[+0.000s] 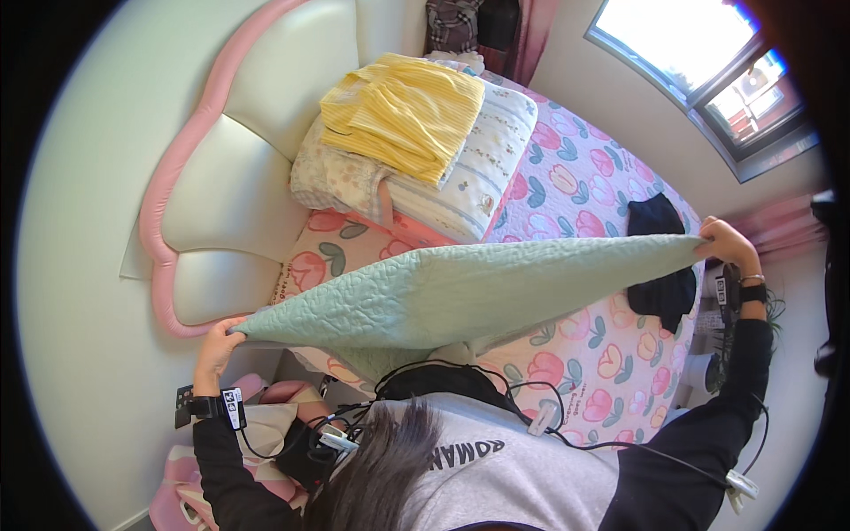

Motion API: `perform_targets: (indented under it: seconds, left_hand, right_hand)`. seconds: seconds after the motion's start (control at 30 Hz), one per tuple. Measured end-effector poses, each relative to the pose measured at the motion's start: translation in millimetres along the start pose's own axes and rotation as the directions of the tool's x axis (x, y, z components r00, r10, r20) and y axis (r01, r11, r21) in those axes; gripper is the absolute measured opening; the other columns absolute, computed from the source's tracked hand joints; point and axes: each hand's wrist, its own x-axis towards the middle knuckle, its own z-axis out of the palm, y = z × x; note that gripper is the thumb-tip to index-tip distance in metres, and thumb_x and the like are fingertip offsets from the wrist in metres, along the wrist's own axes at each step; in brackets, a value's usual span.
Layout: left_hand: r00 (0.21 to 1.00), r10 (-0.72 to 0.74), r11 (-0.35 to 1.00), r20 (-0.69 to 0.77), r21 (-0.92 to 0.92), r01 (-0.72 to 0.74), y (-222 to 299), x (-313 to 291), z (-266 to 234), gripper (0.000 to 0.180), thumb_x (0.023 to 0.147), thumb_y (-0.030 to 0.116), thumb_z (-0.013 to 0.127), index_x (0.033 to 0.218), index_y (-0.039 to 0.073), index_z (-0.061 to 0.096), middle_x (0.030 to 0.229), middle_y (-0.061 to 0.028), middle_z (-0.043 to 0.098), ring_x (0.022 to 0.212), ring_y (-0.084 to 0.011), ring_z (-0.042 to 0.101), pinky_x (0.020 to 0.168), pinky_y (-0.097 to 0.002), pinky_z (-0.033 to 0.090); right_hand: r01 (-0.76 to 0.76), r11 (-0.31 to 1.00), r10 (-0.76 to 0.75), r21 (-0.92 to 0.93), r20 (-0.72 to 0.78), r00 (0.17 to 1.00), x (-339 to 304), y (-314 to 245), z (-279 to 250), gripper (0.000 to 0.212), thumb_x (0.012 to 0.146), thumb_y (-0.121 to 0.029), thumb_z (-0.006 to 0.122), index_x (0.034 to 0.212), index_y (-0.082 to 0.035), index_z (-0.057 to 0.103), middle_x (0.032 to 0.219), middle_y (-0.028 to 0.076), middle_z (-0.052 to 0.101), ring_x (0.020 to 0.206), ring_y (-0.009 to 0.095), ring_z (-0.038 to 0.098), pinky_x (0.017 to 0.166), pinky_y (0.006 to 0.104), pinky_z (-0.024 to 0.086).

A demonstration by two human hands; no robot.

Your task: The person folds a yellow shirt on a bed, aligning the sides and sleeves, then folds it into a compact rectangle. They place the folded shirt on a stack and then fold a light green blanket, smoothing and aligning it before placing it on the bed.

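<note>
A pale green quilted blanket [425,296] is stretched wide between my two hands, in front of my body and above the near side of the bed. My left hand [215,352] grips one corner beside the pink edge of the headboard. Out to the right and farther off, my right hand [728,245] is closed on the opposite corner. The blanket's lower part hangs down towards my lap, where its folds are partly hidden. Behind it, a folded yellow striped cloth [403,115] lies on a stack of folded floral bedding [496,159].
The bed is covered with a tulip-patterned sheet [567,363]. A black garment [660,296] lies near its right edge. The padded white and pink headboard [212,195] stands at the left. Cables with white clips [543,418] run across my body. A window [708,71] is at the upper right.
</note>
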Motion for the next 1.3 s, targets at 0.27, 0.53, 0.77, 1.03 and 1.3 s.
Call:
perform_targets:
  seconds: [0.27, 0.53, 0.77, 1.03, 1.3]
  left_hand:
    - [0.992, 0.019, 0.999, 0.125, 0.044, -0.025, 37.3, 2.1, 35.5, 0.014, 0.084, 0.012, 0.064, 0.095, 0.003, 0.064, 0.086, 0.0031, 0.062, 0.079, -0.0045, 0.053, 0.074, -0.0213, 0.042]
    - [0.817, -0.114, 0.976, 0.565, -0.09, 0.198, 49.2, -16.5, 49.4, 0.011, 0.086, 0.01, 0.061, 0.092, 0.001, 0.062, 0.089, 0.0015, 0.062, 0.082, -0.0065, 0.055, 0.077, -0.0212, 0.044]
    - [0.921, 0.238, 0.794, 0.309, -0.608, -0.001, 58.6, 1.5, 30.5, 0.027, 0.085, 0.013, 0.063, 0.108, -0.001, 0.059, 0.094, -0.0055, 0.062, 0.092, -0.0167, 0.059, 0.084, -0.0316, 0.046]
    - [0.948, 0.176, 0.455, -0.266, -0.832, -0.318, 64.6, 124.8, 24.4, 0.025, 0.09, 0.018, 0.055, 0.111, 0.005, 0.058, 0.109, -0.0048, 0.062, 0.102, -0.0177, 0.057, 0.09, -0.0347, 0.044]
    - [0.972, 0.044, 0.513, -0.229, -0.83, -0.219, -15.0, 236.7, 26.5, 0.027, 0.094, 0.018, 0.049, 0.116, 0.001, 0.053, 0.117, -0.0082, 0.057, 0.111, -0.0218, 0.052, 0.098, -0.0396, 0.039]
  right_hand:
    - [-0.835, 0.439, -0.005, -0.332, -0.93, 0.368, 64.9, 11.0, -93.9, 0.03, 0.093, -0.032, 0.043, 0.111, -0.016, 0.06, 0.105, 0.009, 0.057, 0.092, 0.032, 0.06, 0.075, 0.0472, 0.05]
    - [-0.442, 0.891, 0.279, 0.106, -0.895, 0.347, 164.9, 53.3, -159.2, 0.037, 0.091, -0.035, 0.041, 0.114, -0.014, 0.06, 0.109, 0.02, 0.062, 0.104, 0.036, 0.058, 0.085, 0.0421, 0.046]
    - [0.284, 0.959, 0.011, 0.02, -0.999, 0.034, 400.0, -25.0, -238.0, 0.031, 0.085, -0.028, 0.05, 0.107, -0.008, 0.057, 0.099, 0.017, 0.061, 0.088, 0.035, 0.06, 0.078, 0.039, 0.048]
    - [0.735, 0.673, -0.324, -0.078, -0.925, 0.199, 610.0, -344.6, -196.3, 0.093, 0.082, -0.033, 0.062, 0.148, -0.014, -0.001, 0.149, 0.027, 0.01, 0.137, 0.043, 0.014, 0.111, 0.0467, 0.018]
    - [0.476, 0.874, -0.466, -0.097, -0.443, 0.766, 454.8, -310.6, 21.9, 0.07, 0.09, -0.041, 0.052, 0.147, -0.022, 0.016, 0.143, 0.027, 0.027, 0.136, 0.045, 0.018, 0.108, 0.0596, 0.017]
